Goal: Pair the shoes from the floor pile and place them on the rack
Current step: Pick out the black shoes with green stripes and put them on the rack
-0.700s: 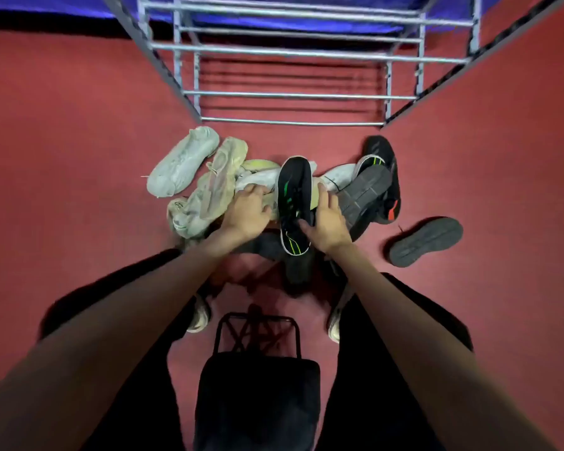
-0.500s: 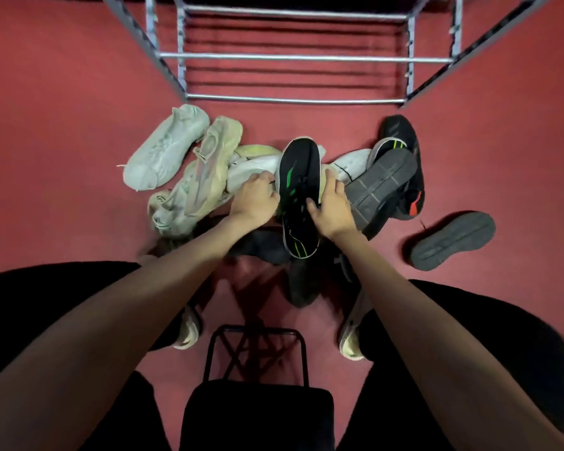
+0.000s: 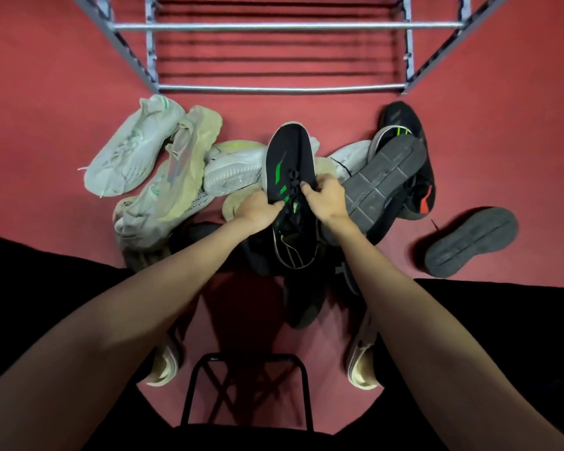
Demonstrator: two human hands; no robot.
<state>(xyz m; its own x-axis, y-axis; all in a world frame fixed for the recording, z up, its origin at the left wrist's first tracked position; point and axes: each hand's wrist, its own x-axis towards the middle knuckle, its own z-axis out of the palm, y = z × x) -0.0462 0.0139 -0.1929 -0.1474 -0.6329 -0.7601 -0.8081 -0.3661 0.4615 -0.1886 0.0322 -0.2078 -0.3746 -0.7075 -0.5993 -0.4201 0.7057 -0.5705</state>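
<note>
- Step in hand, as I read it: picking one shoe out of the floor pile to find its mate. Nothing paired yet, nothing on the rack.
- Left hand (image 3: 258, 211) grips the left edge of the black knit sneaker with green stripes (image 3: 290, 164), fingers curled round its side near the laces.
- Right hand (image 3: 326, 198) pinches the same sneaker at the lace/tongue area, fingers curled in.
- Sneaker is held between both hands, toe pointing away from the person, raised above the pile; exactly how clear of the pile, cannot tell.
- Likely mate: black sneaker with green-trimmed collar (image 3: 401, 125), beyond and to the right of the right hand, partly buried under a dark grey rubber sole facing up (image 3: 385, 177) that lies just beside the right hand.
- Another upturned dark grey sole (image 3: 471, 242) sits well apart to the right, alone on the red floor (image 3: 46, 125).
- Left of the left hand: pale mint-white knit sneaker (image 3: 134, 148), beige knit sneaker (image 3: 179, 177), white sneaker on its side (image 3: 235, 167), overlapping in a heap.
- Next move calls for: freeing one hand, shifting the upturned sole, pulling out the green-trimmed shoe, checking it matches.
- Container: silver metal tube shoe rack (image 3: 284, 89), straight ahead beyond both hands. The bars in view carry no shoes; upper tiers are cut off by the frame.
</note>
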